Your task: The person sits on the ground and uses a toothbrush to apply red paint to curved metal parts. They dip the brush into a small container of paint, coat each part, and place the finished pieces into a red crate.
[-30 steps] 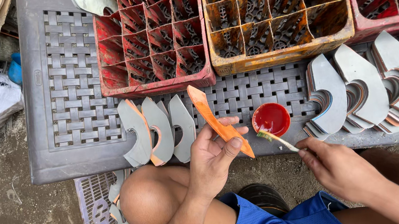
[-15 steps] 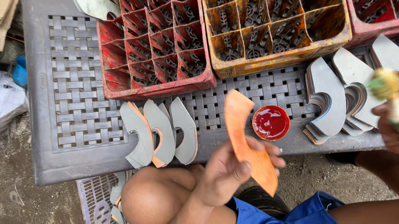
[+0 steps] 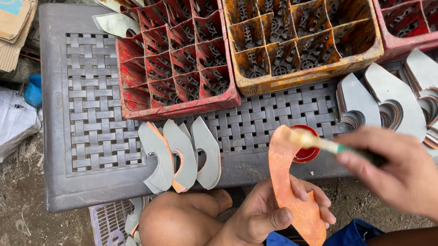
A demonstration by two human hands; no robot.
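- Left hand (image 3: 268, 214): grip clamped on an orange curved sole piece (image 3: 289, 186), held upright over the knee, just in front of the grey bench (image 3: 96, 124).
- Right hand (image 3: 400, 175): grip clamped on a brush (image 3: 317, 143); its blurred tip touches the piece's upper end.
- Small red pot (image 3: 307, 152) sits on the bench edge, just behind the piece.
- 3 grey pieces (image 3: 182, 153) lie left of it; a stack (image 3: 415, 99) lies to the right.
- Red crate (image 3: 176, 63) and yellow crate (image 3: 301, 29) stand behind.

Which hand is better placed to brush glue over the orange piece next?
Right. The right hand holds the brush, its tip already at the top of the orange piece. The left hand is busy supporting that piece from below.
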